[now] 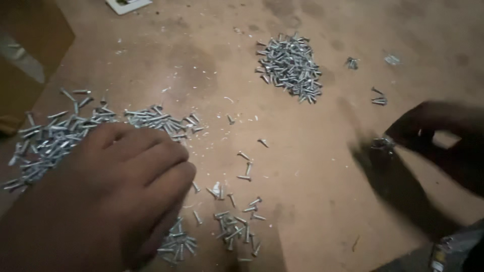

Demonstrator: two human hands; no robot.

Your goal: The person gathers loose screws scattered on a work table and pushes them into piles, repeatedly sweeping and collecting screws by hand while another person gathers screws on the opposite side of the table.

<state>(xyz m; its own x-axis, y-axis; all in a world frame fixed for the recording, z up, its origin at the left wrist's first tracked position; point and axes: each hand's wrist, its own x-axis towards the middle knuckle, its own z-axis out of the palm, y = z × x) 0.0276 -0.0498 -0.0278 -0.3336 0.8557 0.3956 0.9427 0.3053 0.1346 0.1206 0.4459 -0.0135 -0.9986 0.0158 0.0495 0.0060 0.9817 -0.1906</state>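
Our left hand (116,186) lies curled, fingers down, on loose screws (232,229) near the far pile (290,68); our blurred right hand (433,133) pinches some screws.

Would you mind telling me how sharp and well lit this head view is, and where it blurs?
Head view: dim, warm light; the far screw pile is fairly sharp; the right hand is motion-blurred and dark, casting a smeared shadow on the board; the left hand is close and soft over the left screw heap.
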